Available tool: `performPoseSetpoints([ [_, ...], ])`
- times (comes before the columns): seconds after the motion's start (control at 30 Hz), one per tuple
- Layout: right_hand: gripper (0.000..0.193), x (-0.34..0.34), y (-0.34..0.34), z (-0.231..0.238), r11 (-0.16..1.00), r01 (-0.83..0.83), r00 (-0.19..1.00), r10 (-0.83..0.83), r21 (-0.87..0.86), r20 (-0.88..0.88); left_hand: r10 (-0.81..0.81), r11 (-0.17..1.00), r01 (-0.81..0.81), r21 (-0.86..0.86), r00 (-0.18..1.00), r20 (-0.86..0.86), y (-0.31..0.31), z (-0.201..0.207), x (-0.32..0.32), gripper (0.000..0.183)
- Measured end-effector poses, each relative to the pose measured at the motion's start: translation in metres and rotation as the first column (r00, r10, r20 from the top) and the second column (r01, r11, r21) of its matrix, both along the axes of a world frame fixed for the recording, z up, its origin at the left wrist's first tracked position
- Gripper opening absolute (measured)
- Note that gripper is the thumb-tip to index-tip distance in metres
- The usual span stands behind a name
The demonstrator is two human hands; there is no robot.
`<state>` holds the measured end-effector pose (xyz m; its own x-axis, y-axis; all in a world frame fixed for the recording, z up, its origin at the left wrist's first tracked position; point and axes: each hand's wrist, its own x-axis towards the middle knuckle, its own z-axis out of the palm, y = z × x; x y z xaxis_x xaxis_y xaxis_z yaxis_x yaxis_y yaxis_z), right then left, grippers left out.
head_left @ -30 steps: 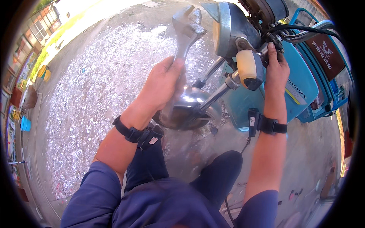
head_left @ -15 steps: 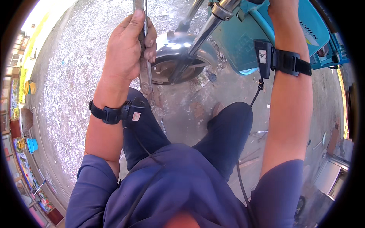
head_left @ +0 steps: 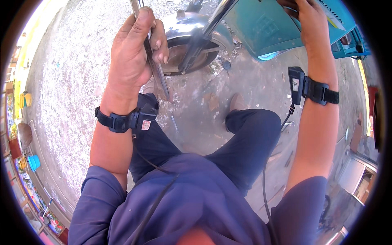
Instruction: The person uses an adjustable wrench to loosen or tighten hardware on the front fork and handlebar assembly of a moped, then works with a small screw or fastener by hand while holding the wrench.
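My left hand is closed around a long, narrow metal bar, whose lower end points down toward my knee. The bar's upper end runs out of the top of the picture. Just right of this hand is a wheel under a shiny chrome mudguard, with a metal fork leg slanting down to it. My right hand is raised at the upper right, in front of a teal body panel. Its fingers are in shadow and partly cut off, so what they touch is unclear.
Pale scraps litter the concrete ground on the left. A thin metal tool lies between my feet. A small dark round piece is by the wheel. A blue basin stands far left.
My right hand has come down and slightly right, into fuller view. The metal bar in my left hand has tilted, its top going left. The wheel and teal panel appear higher in the picture.
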<state>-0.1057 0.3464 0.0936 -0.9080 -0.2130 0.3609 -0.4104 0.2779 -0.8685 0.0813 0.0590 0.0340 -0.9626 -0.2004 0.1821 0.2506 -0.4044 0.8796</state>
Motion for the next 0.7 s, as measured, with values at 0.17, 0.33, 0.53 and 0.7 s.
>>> performPoseSetpoints([
  [0.17, 0.044, 0.049, 0.006, -0.058, 0.864, -0.335, 0.882, 0.147, 0.375, 0.448, 0.118, 0.992, -0.115, -0.046, 0.990, 0.078, -0.013, -0.008, 0.015, 0.025],
  [0.33, 0.037, 0.054, 0.019, -0.159, 0.749, -0.509, 0.712, 0.089, 0.424, 0.696, 0.066, 0.987, -0.081, 0.142, 0.992, 0.112, -0.032, -0.053, 0.019, 0.020],
  [0.53, 0.030, 0.049, 0.035, -0.286, 0.741, -0.422, 0.652, -0.152, 0.522, 0.743, 0.038, 0.947, -0.106, 0.303, 0.974, 0.223, -0.055, -0.080, 0.021, 0.022],
  [0.7, 0.036, 0.059, 0.053, -0.393, 0.701, -0.353, 0.683, -0.258, 0.619, 0.683, 0.057, 0.950, -0.109, 0.293, 0.982, 0.182, -0.083, -0.084, 0.033, 0.021],
])
